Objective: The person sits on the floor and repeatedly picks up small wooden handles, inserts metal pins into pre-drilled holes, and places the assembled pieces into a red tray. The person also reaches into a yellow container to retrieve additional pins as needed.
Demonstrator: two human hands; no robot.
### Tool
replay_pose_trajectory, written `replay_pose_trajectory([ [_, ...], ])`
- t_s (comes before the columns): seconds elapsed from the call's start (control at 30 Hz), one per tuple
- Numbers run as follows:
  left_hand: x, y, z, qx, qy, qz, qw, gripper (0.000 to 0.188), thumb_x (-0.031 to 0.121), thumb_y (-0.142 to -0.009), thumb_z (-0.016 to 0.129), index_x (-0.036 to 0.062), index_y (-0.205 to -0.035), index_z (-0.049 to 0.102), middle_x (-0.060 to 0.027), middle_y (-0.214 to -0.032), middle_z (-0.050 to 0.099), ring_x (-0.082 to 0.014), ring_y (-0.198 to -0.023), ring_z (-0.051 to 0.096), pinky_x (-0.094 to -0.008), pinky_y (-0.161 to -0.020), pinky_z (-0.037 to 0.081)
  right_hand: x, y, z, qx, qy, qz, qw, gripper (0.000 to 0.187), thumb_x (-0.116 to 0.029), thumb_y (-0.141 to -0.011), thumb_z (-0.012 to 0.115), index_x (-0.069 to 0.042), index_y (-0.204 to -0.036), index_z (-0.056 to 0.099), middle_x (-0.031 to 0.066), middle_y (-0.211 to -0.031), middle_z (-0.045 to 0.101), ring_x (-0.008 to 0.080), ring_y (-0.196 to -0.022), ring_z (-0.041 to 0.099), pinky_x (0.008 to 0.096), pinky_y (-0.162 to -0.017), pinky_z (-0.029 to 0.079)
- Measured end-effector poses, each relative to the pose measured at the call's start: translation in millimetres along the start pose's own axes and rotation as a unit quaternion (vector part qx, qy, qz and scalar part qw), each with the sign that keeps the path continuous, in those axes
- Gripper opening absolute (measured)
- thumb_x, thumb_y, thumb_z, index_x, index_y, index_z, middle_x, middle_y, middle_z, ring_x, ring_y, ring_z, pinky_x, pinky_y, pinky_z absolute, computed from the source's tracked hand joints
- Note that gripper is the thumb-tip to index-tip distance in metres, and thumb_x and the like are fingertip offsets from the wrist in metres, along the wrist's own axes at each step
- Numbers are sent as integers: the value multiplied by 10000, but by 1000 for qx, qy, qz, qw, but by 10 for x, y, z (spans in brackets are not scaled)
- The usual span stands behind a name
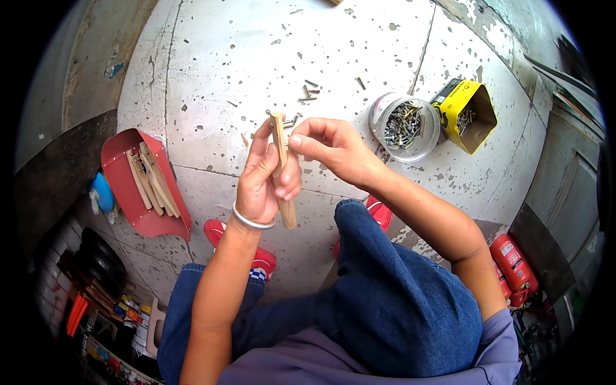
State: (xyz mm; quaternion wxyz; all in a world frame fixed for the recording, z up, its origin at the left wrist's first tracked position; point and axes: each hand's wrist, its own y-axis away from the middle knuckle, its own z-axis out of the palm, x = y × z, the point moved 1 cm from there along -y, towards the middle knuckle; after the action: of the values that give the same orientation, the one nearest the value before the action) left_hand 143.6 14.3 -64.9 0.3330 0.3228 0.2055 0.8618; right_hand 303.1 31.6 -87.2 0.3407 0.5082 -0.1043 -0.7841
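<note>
My left hand [264, 183], with a metal bangle at its wrist, grips a slim wooden handle [278, 131] held nearly upright above the floor. Metal bolts [290, 122] stick out sideways near the handle's upper end. Close against that side, my right hand [333, 146] is closed in a pinch, thumb and forefinger together; whatever lies between the fingertips is too small to make out. Beyond both hands, several loose bolts [308, 98] lie on the floor.
A clear round tub [428, 138] of bolts stands at the right beside an open yellow-and-black box [482, 96] with more inside. At the left, a red scoop-shaped container [115, 160] holds several wooden handles [158, 179]. Red fire extinguishers [513, 260] lie by the right wall.
</note>
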Motion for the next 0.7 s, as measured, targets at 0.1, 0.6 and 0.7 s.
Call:
replay_pose_trajectory([
  [0.1,-32,-12,21,-2,4,-7,1000,404,270,-997,360,247,-1397,310,6,-616,418,-64,-430,331,-195,-416,310,-12,28,11,16,-16,-26,999,208,-207,-913,603,0,-924,610,5,-774,598,55,-719,527,225,-657,447],
  [0.6,-114,-12,19,-3,33,-28,999,397,291,-993,387,236,-1383,337,-9,-625,441,-69,-441,352,-203,-422,334,-33,74,-59,32,117,-76,990,203,-227,-881,636,-26,-855,642,59,-929,531,136,-818,530,297,-802,434],
  [0.7,-134,-14,50,6,21,-28,999,385,278,-996,363,238,-1378,333,9,-615,421,-62,-422,333,-191,-411,317,16,59,-97,26,110,-66,991,180,-219,-876,638,-38,-878,638,54,-960,527,138,-870,531,302,-818,436],
])
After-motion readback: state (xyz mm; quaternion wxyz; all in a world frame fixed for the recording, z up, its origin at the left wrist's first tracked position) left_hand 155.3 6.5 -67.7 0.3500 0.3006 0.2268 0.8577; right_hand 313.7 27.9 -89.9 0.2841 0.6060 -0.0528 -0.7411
